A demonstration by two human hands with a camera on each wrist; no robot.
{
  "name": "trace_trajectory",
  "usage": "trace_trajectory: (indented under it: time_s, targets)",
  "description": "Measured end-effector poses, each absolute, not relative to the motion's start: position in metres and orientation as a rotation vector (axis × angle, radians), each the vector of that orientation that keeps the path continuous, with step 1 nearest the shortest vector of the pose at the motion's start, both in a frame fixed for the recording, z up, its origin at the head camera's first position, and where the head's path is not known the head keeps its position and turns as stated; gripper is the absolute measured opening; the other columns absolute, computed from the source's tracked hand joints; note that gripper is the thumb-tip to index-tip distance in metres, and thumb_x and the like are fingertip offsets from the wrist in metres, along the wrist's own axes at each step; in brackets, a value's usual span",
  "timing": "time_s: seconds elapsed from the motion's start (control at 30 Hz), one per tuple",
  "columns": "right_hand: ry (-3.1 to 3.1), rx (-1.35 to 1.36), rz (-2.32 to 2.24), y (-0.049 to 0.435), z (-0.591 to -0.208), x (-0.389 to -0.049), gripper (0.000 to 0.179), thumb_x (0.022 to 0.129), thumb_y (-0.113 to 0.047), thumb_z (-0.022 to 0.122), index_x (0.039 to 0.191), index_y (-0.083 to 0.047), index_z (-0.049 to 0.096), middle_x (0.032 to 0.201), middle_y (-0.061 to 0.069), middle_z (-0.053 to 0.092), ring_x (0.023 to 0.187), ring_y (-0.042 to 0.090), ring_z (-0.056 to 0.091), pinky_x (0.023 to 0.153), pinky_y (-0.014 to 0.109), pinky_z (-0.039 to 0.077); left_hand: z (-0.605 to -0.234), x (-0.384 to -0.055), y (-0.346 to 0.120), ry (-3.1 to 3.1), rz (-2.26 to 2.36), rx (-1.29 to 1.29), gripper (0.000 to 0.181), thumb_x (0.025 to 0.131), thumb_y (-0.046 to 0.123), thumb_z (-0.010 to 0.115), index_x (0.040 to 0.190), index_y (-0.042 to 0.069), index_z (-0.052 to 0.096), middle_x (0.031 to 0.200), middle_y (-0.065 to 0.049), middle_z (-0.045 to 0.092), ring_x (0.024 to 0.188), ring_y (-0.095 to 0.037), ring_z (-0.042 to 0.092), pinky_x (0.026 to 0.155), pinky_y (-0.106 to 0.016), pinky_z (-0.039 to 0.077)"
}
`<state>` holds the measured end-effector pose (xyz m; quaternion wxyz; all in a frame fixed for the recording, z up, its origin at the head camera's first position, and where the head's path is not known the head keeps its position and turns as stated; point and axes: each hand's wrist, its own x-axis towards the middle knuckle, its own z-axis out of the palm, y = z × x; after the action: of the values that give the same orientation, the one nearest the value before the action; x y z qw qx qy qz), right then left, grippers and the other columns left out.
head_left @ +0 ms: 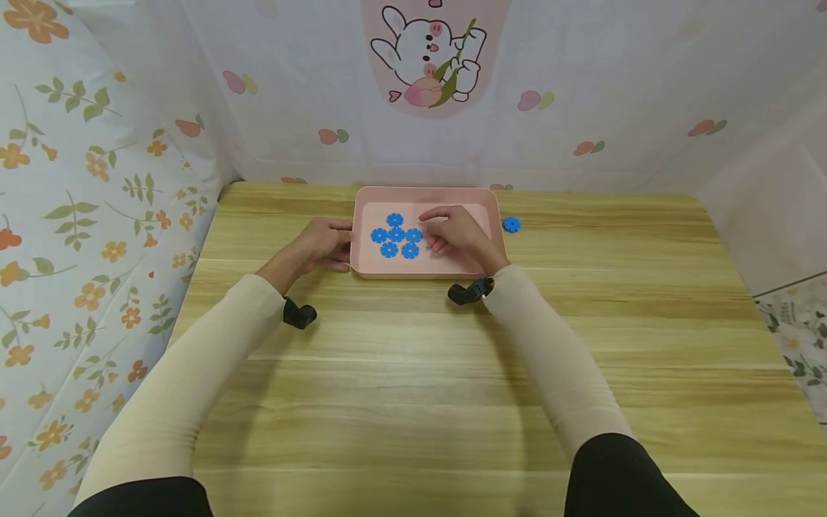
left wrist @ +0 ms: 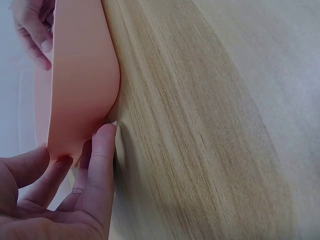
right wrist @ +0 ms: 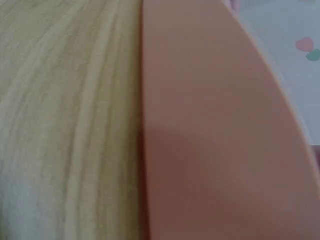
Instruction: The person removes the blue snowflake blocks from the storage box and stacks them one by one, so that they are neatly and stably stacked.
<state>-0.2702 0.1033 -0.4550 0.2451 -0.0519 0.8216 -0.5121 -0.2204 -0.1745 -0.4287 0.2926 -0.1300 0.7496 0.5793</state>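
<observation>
Several blue notched plastic discs (head_left: 396, 235) lie flat in a close cluster in the left half of a shallow pink tray (head_left: 461, 269). My left hand (head_left: 321, 243) is at the tray's left end, its fingertips touching the outer wall. In the left wrist view, the left thumb (left wrist: 101, 150) lies low by the tray's corner, close over the tabletop. Over the tray, just right of the discs, hovers my right hand (head_left: 455, 231), fingers loosely bent and no disc showing between them. The right wrist view shows the tray's outer wall (right wrist: 210, 110), with that hand mostly hidden.
One more blue disc (head_left: 511, 225) lies on the wooden table (head_left: 400, 388), just outside the tray's right end. Behind the table hangs a white cloth (head_left: 284, 86) with a rabbit print, and a floral cloth (head_left: 97, 237) covers the left side.
</observation>
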Motion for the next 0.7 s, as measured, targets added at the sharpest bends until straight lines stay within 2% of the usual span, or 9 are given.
trace_trajectory:
  time_s: [0.7]
  targets:
    - [2.272, -0.182, -1.282, 0.092, -0.465, -0.266, 0.032, 0.094, -0.015, 0.065, 0.125, -0.013, 0.065, 0.066, 0.007, 0.061, 0.047, 0.015, 0.055, 0.049, 0.026, 0.053, -0.429, -0.222, -0.175, 1.974, 1.557, -0.348, 0.045, 0.104, 0.017, 0.048, 0.148, 0.012, 0.043, 0.124, -0.021, 0.060, 0.077, -0.020, 0.069, 0.080, -0.043, 0.059]
